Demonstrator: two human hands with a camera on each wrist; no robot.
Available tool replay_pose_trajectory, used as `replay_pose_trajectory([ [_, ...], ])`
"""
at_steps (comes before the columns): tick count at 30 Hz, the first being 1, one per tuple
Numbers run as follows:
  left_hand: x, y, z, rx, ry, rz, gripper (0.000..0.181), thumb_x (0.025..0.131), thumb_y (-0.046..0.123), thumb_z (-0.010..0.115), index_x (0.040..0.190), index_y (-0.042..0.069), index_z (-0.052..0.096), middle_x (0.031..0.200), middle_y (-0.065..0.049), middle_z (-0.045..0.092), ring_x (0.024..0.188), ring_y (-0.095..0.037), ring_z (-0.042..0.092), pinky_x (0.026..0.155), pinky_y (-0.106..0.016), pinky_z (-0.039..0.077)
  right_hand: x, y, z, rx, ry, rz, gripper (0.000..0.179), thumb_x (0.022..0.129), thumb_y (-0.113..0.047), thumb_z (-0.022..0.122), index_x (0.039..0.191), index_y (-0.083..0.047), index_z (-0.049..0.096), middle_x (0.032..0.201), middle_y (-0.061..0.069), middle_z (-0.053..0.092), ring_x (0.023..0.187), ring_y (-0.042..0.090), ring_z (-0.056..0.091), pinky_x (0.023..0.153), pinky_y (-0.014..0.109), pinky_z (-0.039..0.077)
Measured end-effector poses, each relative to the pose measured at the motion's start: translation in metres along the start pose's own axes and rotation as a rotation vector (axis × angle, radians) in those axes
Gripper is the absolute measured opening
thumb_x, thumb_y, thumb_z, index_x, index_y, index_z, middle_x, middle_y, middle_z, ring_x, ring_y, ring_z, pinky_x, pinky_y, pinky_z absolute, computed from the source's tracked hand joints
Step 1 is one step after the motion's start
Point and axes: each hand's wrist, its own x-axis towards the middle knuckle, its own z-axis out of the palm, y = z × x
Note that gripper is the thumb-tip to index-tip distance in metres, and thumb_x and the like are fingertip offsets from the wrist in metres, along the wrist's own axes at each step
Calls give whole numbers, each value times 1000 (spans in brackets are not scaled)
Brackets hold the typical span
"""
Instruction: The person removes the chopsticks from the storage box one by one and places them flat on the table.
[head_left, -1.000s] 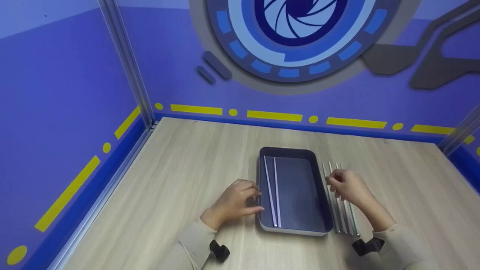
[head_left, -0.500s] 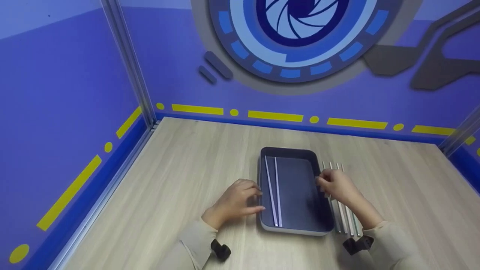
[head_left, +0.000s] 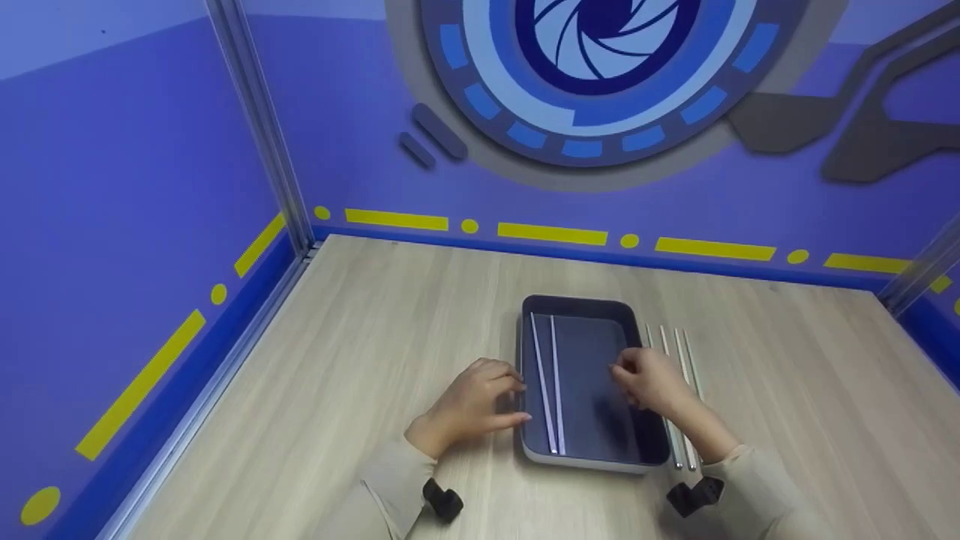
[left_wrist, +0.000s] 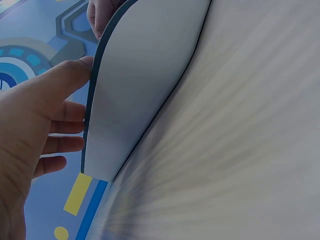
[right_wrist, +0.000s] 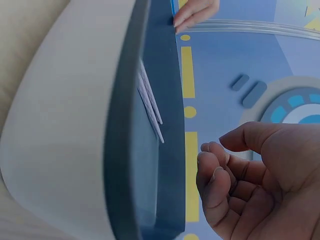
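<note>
A dark-lined tray with a pale outside [head_left: 589,352] stands on the table. Two slim chopsticks [head_left: 557,382] lie along its left side, nearly parallel; their narrow tips show in the right wrist view. My left hand [head_left: 469,401] rests at the tray's left rim, thumb and fingertips against the edge. Over the right part of the tray hovers my right hand [head_left: 656,382], its fingers loosely curled. In the right wrist view, a gap separates this hand's thumb from its fingers [right_wrist: 212,190], and nothing is seen between them. Several metallic chopsticks [head_left: 694,367] lie right of the tray, partly hidden by my right forearm.
The wood-grain table [head_left: 405,307] ends at a blue back wall [head_left: 337,112] with yellow dashes. At the left, a metal corner post [head_left: 262,120] joins a side wall. A black strap device [head_left: 442,500] sits at each sleeve cuff.
My right hand has moved left, from above the chopsticks on the table to over the tray's right side. My left hand has stayed at the rim. No chopstick has visibly moved.
</note>
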Motion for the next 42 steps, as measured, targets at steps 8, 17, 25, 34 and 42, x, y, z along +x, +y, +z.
replay_pose_trajectory([
  [8,-1,-1,2,20,-7,-2,35,79,44,74,91,11,71,94,1,67,92,-15,63,92,-26,49,-1,-2,11,14,-19,5,16,90,-8,56,75,-2,57,53,2,53,42,9,48,39,24,44],
  [17,0,0,1,14,-7,3,36,79,44,74,91,10,71,95,0,68,92,-15,63,91,-27,49,-3,-7,27,1,-34,-27,13,88,-7,57,76,-3,59,55,1,55,45,10,50,40,22,43],
  [25,-1,0,1,8,12,13,36,79,45,74,90,10,71,94,1,67,93,-15,63,92,-26,49,-5,-14,42,-35,-59,-38,12,87,-5,58,75,-4,61,59,1,59,45,9,53,41,21,46],
  [34,-1,0,0,19,2,3,37,79,46,73,91,11,71,95,1,67,94,-14,63,93,-26,48,-5,-18,55,-27,-93,-17,13,86,-6,61,73,-5,60,58,1,60,43,9,52,40,22,46],
  [42,-1,-1,0,20,9,12,37,79,46,73,91,10,71,95,0,67,93,-14,63,93,-26,49,-4,-17,60,-30,-93,-27,11,86,-6,61,75,-4,60,58,2,59,44,10,53,40,22,46],
])
